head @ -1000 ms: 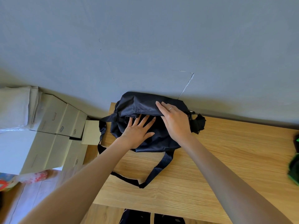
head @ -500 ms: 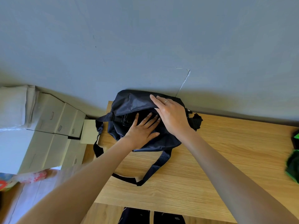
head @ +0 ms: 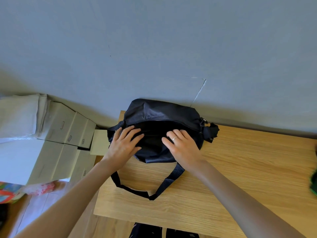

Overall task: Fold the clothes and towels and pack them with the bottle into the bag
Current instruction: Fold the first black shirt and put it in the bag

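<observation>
A black fabric bag (head: 161, 112) lies on the wooden table (head: 240, 169) against the grey wall, its top zipper parted into a dark slit. Its strap (head: 137, 191) loops toward me over the tabletop. My left hand (head: 123, 145) rests flat on the bag's left front, fingers spread near the opening. My right hand (head: 181, 145), with a ring, rests on the right front, fingers lightly bent at the lower edge of the opening. What is inside the bag is hidden. No bottle, clothes or towels are plainly visible.
Stacked cardboard boxes (head: 68, 134) stand on the floor left of the table, with pale folded cloth (head: 18, 115) on top. A green and black item (head: 314, 182) shows at the right edge. The table's left edge runs just beside the bag.
My right hand slid from the bag's top flap down to its front. My left hand moved left toward the bag's end. The zipper opening now shows as a dark slit.
</observation>
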A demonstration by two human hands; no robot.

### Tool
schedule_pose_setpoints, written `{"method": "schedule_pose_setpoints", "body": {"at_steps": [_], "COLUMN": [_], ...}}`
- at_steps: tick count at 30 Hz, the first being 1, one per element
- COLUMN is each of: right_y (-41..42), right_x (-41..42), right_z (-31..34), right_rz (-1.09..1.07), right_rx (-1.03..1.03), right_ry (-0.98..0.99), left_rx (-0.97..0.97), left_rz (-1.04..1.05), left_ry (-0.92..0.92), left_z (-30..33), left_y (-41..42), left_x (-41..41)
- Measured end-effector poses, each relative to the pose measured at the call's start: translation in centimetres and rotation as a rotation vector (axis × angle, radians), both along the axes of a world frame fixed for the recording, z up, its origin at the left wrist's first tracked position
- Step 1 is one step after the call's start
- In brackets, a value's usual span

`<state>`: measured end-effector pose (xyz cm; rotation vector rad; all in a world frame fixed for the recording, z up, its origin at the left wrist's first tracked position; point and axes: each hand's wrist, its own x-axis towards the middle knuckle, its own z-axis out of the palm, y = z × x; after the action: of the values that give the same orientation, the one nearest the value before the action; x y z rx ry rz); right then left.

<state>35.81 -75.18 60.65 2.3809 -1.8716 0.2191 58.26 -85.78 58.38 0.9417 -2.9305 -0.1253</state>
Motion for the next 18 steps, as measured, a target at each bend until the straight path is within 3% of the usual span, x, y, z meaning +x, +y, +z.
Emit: {"method": "schedule_pose_setpoints", "body": {"at_steps": [4,8,18], "right_y": [0.0,-0.3,1.6], "right_x": [0.2,0.3,-1.3], "right_z": [-0.3,0.0,1.2], "right_rz": [-0.255,-0.365,-0.039], "right_rx": [0.272,0.317,-0.089], "right_ry": [0.100,0.142,0.036], "left_rx": [-0.019,0.014,-0.008], "left_rz": [-0.184,-0.208,-0.153], "left_ry": [-0.039,-0.162,-0.112], "left_z": [0.1,-0.4,-0.8], "left_y": [0.0,0.6,0.0], "left_x": [-1.4,-3.8,-4.8]}}
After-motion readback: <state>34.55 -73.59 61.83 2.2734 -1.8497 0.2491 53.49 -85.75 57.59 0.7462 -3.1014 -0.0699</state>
